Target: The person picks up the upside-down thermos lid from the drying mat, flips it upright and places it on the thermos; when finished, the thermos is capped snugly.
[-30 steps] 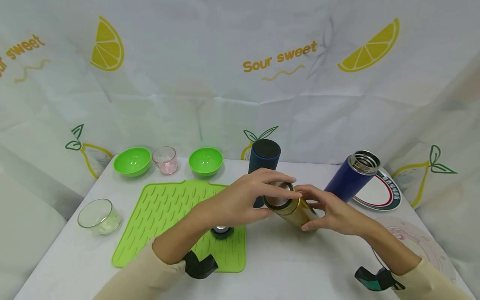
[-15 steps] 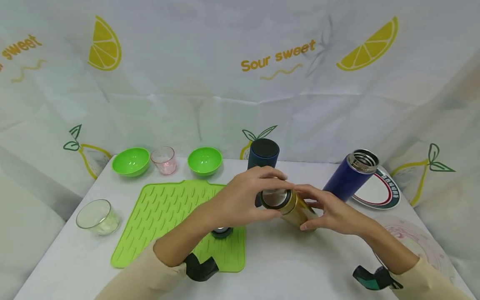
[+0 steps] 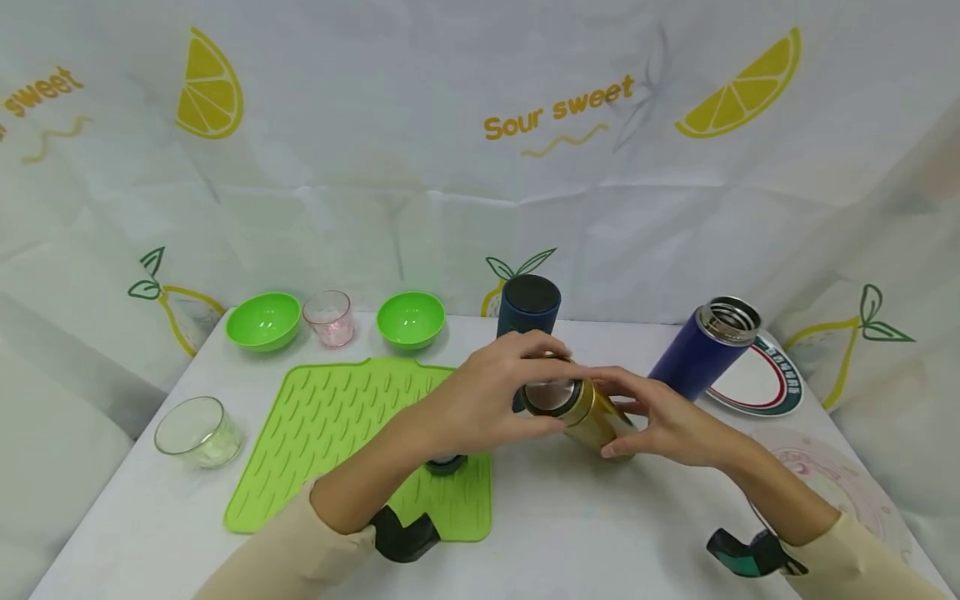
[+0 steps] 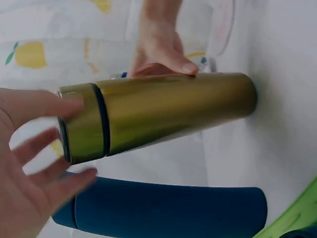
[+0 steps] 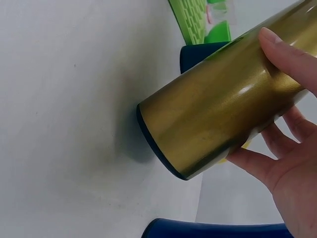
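A gold thermos (image 3: pixel 596 421) with a silver-topped lid (image 3: pixel 552 396) leans to the left on the white table, its base to the right. My right hand (image 3: pixel 667 421) grips its body from the right side, thumb in front and fingers behind, as the right wrist view shows. Around the lid curls my left hand (image 3: pixel 498 392), thumb on the near side and fingers over the far rim. Motion blurs that hand in the left wrist view, where a dark ring (image 4: pixel 101 119) marks the seam below the lid. Right behind stands a dark blue capped thermos (image 3: pixel 528 304).
An uncapped blue thermos (image 3: pixel 693 358) stands at right, by a white plate (image 3: pixel 787 404) and a pinkish plate (image 3: pixel 817 483). The green mat (image 3: pixel 322 433) bears a dark round piece (image 3: pixel 446 467). Behind are two green bowls (image 3: pixel 262 323) and a pink glass (image 3: pixel 330 321); a clear glass (image 3: pixel 198 433) sits left.
My left thumb has slid right along the near rim, and the fingers have drawn back a little over the lid. The thermos top has shifted slightly left; my right hand stays in place.
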A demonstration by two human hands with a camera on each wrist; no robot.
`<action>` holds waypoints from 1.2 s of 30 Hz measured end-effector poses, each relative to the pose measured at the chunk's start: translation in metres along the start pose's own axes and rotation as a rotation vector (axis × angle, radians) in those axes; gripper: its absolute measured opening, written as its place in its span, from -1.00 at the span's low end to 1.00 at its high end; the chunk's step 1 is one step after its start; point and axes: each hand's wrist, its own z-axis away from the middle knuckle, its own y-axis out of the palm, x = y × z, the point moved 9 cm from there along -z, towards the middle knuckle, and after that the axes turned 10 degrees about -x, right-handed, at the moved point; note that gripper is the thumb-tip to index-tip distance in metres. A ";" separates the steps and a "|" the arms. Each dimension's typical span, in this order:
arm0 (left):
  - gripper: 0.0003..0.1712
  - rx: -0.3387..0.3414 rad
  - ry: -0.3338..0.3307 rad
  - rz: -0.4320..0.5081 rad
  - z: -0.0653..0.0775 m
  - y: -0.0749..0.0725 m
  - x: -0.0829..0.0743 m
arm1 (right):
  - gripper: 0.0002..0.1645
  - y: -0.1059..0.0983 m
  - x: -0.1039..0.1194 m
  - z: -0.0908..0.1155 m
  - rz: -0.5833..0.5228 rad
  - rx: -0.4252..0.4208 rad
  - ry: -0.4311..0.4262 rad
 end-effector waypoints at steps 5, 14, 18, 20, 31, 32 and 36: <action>-0.27 -0.019 -0.045 -0.077 0.000 0.001 0.003 | -0.01 0.000 0.000 0.000 0.014 -0.009 0.010; -0.27 -0.003 -0.065 -0.046 0.004 -0.002 0.005 | -0.01 0.003 0.004 -0.002 0.037 -0.010 -0.003; -0.18 -0.047 -0.199 -0.183 0.005 -0.001 0.012 | -0.02 0.003 0.004 -0.004 0.043 -0.009 -0.003; -0.22 -0.059 -0.222 -0.181 0.004 0.001 0.012 | -0.02 0.003 0.004 -0.005 0.047 -0.005 0.002; -0.35 0.092 -0.015 0.052 0.000 0.003 -0.004 | 0.01 0.001 0.006 -0.005 0.047 0.005 -0.019; -0.36 0.104 0.017 0.072 0.000 0.004 -0.005 | 0.01 0.001 0.007 -0.005 0.045 0.007 -0.022; -0.38 0.146 0.082 0.136 0.000 0.005 -0.006 | -0.01 0.001 0.007 -0.004 0.046 0.009 -0.025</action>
